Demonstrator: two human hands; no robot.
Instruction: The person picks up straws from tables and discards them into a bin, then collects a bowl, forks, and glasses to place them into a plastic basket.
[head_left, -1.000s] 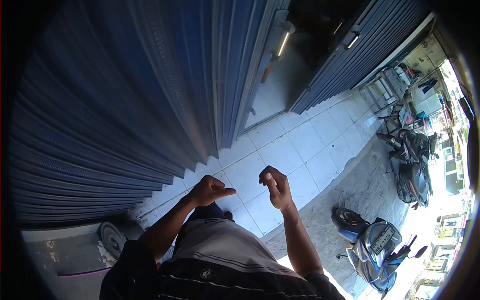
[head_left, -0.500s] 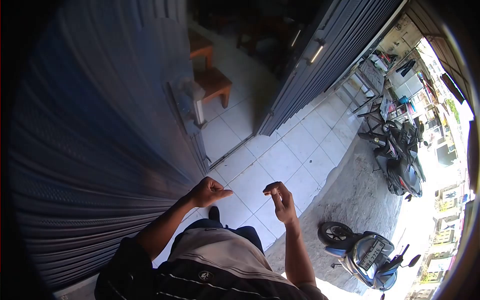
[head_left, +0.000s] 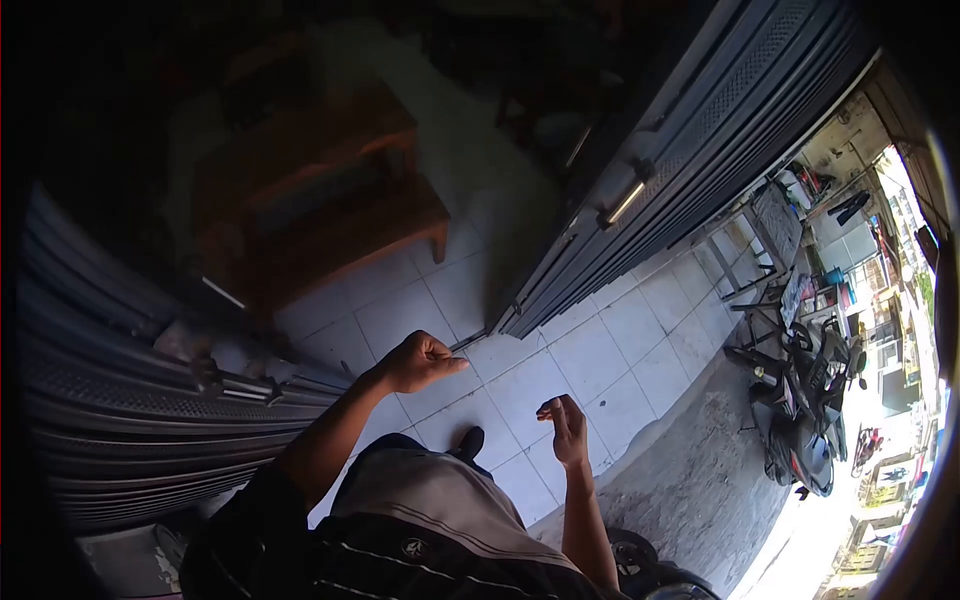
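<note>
My left hand [head_left: 420,362] is held out in front of my body, its fingers curled into a loose fist and the thumb pointing right. Nothing shows in it. Lower and to the right is my right hand [head_left: 566,428], with fingers bent together toward the left and no object visible in them. Both hands are in the air, apart from each other and touching nothing. Beyond them is the doorway, with a grey folding metal door [head_left: 690,130] on its right and another folding door panel [head_left: 130,400] on its left.
A wooden bench [head_left: 360,240] stands inside the dark room. White floor tiles [head_left: 520,385] run along the front, beside rough concrete [head_left: 680,490]. Parked motorbikes [head_left: 800,410] are at the right, with part of another [head_left: 640,565] at the bottom. A table [head_left: 775,225] stands farther along.
I have moved forward and my view has turned toward the doorway, so more of the bench shows. The near motorbike has slid down almost out of view. Both hands keep about the same pose.
</note>
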